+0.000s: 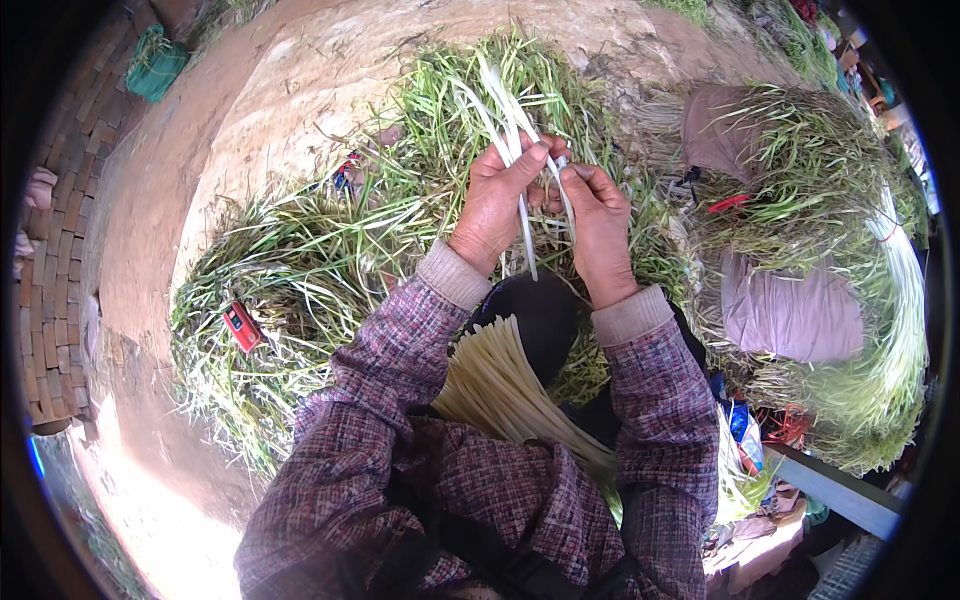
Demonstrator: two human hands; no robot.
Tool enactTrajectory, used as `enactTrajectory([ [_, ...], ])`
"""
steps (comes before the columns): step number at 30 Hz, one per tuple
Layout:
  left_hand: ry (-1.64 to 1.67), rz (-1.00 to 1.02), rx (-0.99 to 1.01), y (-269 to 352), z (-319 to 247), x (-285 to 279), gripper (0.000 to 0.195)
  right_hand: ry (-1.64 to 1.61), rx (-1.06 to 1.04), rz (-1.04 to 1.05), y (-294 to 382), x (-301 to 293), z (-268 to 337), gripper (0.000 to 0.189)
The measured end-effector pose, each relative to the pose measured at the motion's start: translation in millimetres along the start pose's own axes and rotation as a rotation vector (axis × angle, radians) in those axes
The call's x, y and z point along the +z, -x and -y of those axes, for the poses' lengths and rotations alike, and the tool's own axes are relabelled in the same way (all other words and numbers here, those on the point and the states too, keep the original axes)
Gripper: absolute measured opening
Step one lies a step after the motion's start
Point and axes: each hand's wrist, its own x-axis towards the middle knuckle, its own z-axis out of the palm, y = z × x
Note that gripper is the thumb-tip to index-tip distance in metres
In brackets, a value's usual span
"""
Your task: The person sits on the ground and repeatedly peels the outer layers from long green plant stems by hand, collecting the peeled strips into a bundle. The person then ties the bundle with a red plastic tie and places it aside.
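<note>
Pale plant stalks lie between the thumb and fingers of my left hand, raised in front of me. Close beside it, on the right, my right hand pinches the lower part of a pale stalk with thumb and fingertips. Below my hands, a thick bundle of pale yellow stalks rests on my lap between my forearms. A dark round object is next to that bundle. Loose green leaves and stalks are heaped on the ground beyond my hands.
A small red device lies on the left heap. At right are more greens, a purple cloth bundle, a long tied bunch of white stalks and a grey bar. A green sack stands far left near brick paving.
</note>
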Motion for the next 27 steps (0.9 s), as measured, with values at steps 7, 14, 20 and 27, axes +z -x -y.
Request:
enactTrajectory([
  [7, 0.380, -0.110, -0.041, -13, -6, -32, 0.012, -0.435, -0.030, 0.006, 3, 1, 8, 0.010],
  [14, 0.386, -0.338, 0.351, -28, -95, -128, 0.014, 0.677, -0.192, 0.317, -12, -47, 55, 0.011],
  [20, 0.353, -0.213, 0.203, -21, -87, -151, 0.031, 1.485, -0.613, -0.217, -24, -84, 73, 0.022],
  [27, 0.029, -0.536, -0.283, -49, 51, -140, 0.019, 1.012, -0.324, 0.001, -15, -59, 61, 0.016],
])
